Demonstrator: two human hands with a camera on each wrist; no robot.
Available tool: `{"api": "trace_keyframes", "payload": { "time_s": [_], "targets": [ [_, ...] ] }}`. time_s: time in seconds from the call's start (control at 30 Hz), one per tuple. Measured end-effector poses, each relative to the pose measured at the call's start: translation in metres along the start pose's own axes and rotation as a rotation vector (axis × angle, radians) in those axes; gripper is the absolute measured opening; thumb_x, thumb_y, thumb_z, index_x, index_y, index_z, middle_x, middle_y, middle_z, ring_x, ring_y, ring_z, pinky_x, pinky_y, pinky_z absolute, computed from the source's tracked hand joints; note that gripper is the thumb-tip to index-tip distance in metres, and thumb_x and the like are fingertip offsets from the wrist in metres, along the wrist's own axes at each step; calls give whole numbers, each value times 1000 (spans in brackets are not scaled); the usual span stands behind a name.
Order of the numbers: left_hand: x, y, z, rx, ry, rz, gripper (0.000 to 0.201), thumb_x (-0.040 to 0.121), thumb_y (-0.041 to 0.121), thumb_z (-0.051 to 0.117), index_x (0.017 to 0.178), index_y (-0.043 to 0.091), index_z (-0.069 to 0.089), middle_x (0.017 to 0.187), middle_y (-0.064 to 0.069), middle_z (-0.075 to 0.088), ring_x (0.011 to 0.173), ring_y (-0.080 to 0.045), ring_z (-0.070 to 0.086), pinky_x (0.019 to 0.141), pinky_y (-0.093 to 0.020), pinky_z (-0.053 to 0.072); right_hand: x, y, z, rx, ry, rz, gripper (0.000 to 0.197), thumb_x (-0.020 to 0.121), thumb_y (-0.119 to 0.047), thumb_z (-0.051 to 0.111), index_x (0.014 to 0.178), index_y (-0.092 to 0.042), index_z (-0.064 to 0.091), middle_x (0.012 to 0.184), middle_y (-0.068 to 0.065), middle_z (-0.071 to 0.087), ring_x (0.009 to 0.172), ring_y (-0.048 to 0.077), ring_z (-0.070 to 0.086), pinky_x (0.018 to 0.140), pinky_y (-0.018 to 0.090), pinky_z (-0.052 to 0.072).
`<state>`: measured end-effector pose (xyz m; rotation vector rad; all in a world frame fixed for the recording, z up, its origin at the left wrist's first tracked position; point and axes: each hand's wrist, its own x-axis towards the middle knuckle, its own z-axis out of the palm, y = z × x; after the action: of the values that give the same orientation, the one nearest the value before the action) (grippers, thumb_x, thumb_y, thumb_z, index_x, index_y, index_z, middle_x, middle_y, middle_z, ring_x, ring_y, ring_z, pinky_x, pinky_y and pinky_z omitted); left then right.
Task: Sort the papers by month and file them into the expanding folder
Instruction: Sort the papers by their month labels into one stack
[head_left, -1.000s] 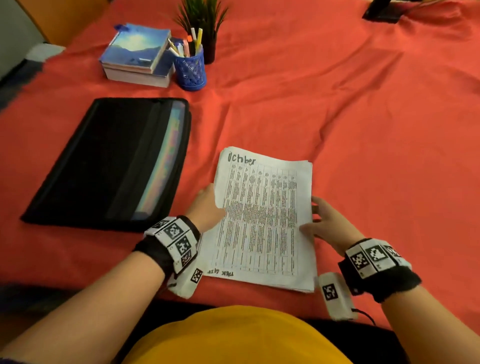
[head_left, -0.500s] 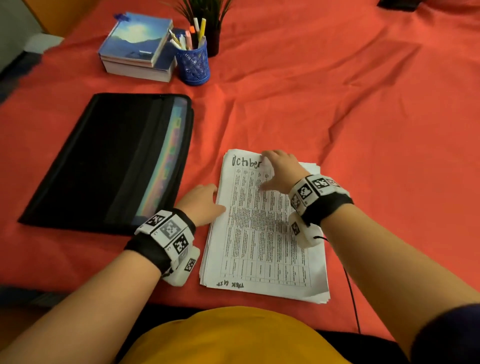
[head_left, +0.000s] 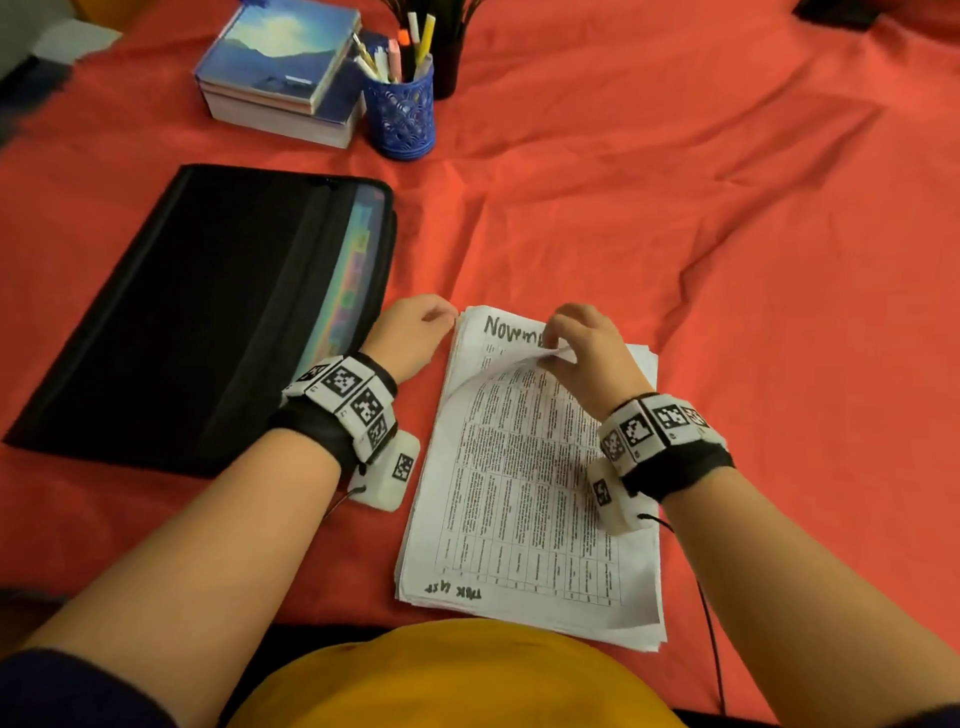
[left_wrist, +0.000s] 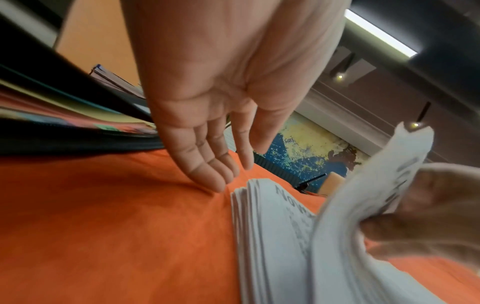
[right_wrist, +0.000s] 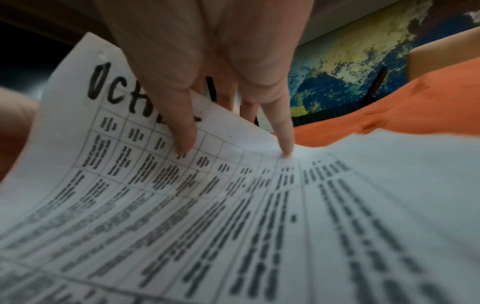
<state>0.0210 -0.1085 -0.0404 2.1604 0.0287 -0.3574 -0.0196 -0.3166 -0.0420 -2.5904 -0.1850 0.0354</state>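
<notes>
Right hand, wearing a black wristband with white coded marker blocks, pinches the far edge of the top white printed sheet and curls it up off the stack of white papers; in the right wrist view the thumb lies on the sheet's printed face beside a handwritten heading beginning "Oct", with the other fingers behind the lifted edge. The sheet bears a printed table of small text. Beneath the raised edge, the next page shows a handwritten heading beginning "Nov".

Left hand, banded likewise, lies with fingers straight and close together, fingertips on the orange-red tablecloth just beside the far left corner of the stack; it holds nothing.

The stack rests on the cloth directly before the person, whose yellow garment fills the lower edge of the head view. The black fabric expanding folder lies flat to the left of the stack, its opening toward the papers and showing coloured tabbed dividers.

Farther back stand two stacked books with a blue landscape cover, a blue mesh pen cup holding pens and markers, and a dark plant pot behind it.
</notes>
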Motion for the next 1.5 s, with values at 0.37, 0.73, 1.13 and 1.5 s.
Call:
{"api": "trace_keyframes", "payload": {
  "time_s": [0.37, 0.73, 1.13, 1.5],
  "targets": [
    [6, 7, 16, 373, -158, 148, 42, 83, 14, 62, 123, 25, 52, 121, -3, 43, 101, -19, 51, 86, -27, 41, -21, 7, -11, -87, 57, -289, 32, 78, -1, 52, 106, -3, 69, 105, 19, 67, 86, 38, 64, 76, 45, 53],
    [18, 1, 9, 111, 103, 241, 7, 82, 9, 64, 81, 15, 62, 88, 5, 48, 68, 0, 44, 63, -11, 35, -25, 6, -30, -77, 25, -424, 9, 75, 0, 65, 78, -6, 70, 69, 5, 68, 63, 26, 64, 61, 35, 54],
    [-4, 10, 6, -205, -139, 56, 27, 81, -1, 65, 103, 12, 59, 88, -10, 68, 80, -16, 61, 74, -27, 50, -17, 2, -19, -9, -193, -253, 9, 75, -1, 70, 77, -8, 65, 125, 12, 58, 116, 31, 51, 96, 39, 41],
    [-9, 12, 8, -312, -201, -82, 12, 90, 4, 54, 88, 15, 59, 80, -7, 66, 78, -19, 63, 76, -36, 54, -16, -4, -19, 10, -216, -253, 11, 74, 1, 69, 76, -9, 66, 124, 11, 58, 114, 31, 52, 94, 36, 41]
  ]
}}
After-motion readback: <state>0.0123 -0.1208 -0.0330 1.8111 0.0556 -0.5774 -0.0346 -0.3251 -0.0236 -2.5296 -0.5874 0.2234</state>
